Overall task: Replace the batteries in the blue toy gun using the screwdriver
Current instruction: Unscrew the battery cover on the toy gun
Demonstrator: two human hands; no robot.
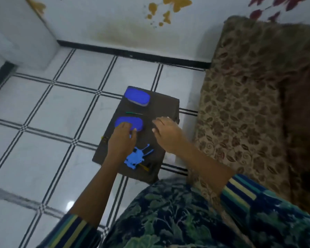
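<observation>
Fingers [124, 124] of the left hand [121, 138] rest spread on a blue oval object [137, 122]. Beyond it, the green screwdriver [133, 113] lies untouched. The blue toy gun [136, 157] sits near the front of the worktop [161, 108]. The right hand [166, 135] hovers, loosely curled and apparently empty. The battery change looks barely begun.

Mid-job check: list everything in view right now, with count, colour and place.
toy gun: one, light blue, table's near end
screwdriver: one, green, between the oval cases
far oval case: one, bright blue, table's far end
near oval case: one, bright blue, mid-table
table: one, dark brown, on the floor
floor: white tiles, black lines
sofa: one, brown patterned, right of table
left hand: one, rests on the near oval case
right hand: one, above the table, fingers loosely curled, nothing visibly held
</observation>
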